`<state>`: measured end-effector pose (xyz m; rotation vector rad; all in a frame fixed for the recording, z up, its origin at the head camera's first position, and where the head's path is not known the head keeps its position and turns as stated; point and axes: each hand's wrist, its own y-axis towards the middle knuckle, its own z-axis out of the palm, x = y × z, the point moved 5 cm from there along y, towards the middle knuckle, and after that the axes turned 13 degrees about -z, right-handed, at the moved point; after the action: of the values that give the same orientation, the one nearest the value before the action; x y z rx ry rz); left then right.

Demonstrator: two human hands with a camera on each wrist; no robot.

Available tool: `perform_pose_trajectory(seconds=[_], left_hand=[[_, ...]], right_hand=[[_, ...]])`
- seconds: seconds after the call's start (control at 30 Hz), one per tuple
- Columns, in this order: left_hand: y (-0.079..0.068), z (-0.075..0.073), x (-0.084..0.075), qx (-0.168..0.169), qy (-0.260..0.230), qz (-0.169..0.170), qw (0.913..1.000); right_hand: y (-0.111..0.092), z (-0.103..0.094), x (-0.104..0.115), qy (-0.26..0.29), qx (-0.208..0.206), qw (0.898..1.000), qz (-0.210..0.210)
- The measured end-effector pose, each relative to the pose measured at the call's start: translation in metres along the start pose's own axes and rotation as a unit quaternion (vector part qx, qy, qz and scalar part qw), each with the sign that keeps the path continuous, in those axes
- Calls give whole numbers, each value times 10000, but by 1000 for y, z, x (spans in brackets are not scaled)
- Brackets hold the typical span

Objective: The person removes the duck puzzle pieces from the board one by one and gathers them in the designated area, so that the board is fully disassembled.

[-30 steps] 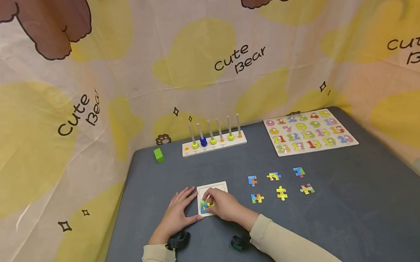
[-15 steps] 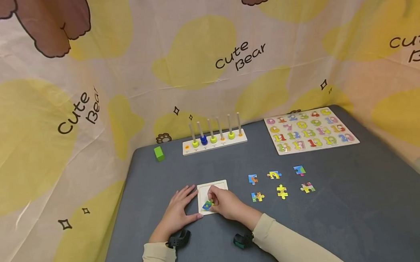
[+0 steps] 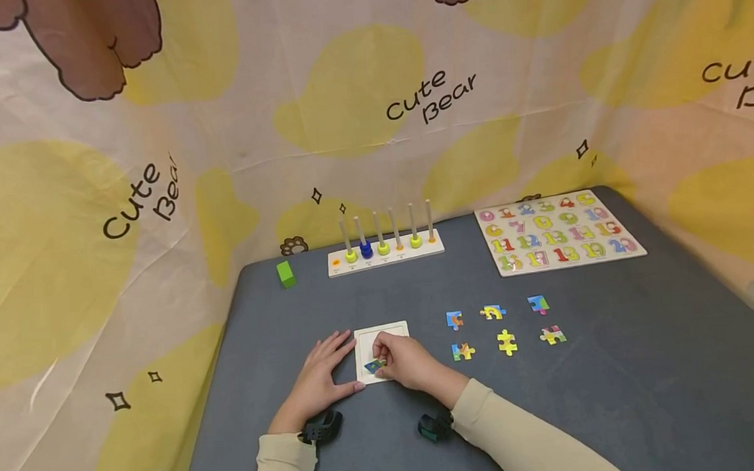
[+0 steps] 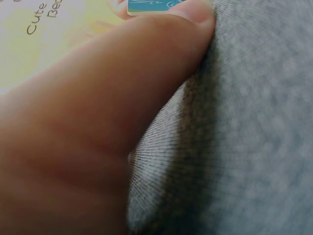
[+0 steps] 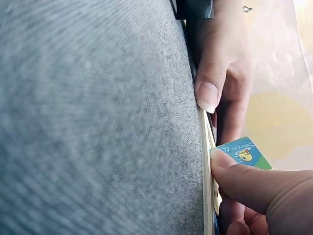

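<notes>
A small white puzzle tray [image 3: 382, 326] lies on the dark table. My left hand [image 3: 320, 372] rests with fingers spread along its left side, the thumb touching the near left corner. Over the tray my right hand [image 3: 406, 363] pinches a jigsaw piece [image 3: 373, 366] between thumb and fingers. In the right wrist view the jigsaw piece [image 5: 245, 152] is blue and green with a small yellow fish-like figure, and it stands tilted up from the tray. Part of it is hidden by the thumb. Only a sliver of blue shows beyond the left thumb in the left wrist view.
Several loose jigsaw pieces [image 3: 507, 343] lie in two rows right of the tray. Behind stand a peg counting board [image 3: 388, 260] with rings, a green block [image 3: 285, 275] and a number puzzle board [image 3: 558, 231]. A printed cloth [image 3: 355, 93] hangs around the table.
The right hand has lifted the jigsaw piece from flat in the tray's near left corner, and it is now tilted. The left hand has stayed in place.
</notes>
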<state>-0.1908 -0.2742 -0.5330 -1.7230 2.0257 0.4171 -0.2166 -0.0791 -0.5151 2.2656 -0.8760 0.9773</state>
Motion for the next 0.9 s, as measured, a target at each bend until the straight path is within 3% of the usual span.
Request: perform_pose_trajectory(seconds=[0.33, 0.5, 0.77, 0.9], left_hand=[[2, 0, 1, -49, 21, 38, 10000], [1, 0, 2, -61, 98, -18, 9999], [2, 5, 2, 70, 99, -162, 9998], [3, 3, 4, 133, 90, -217, 9996]], right_hand=[[-6, -17, 0, 525, 21, 9984, -214], [-17, -42, 5, 728, -34, 9971, -215], [-64, -100, 13, 801, 372, 9956, -299], [-89, -117, 13, 730, 526, 9957, -212]])
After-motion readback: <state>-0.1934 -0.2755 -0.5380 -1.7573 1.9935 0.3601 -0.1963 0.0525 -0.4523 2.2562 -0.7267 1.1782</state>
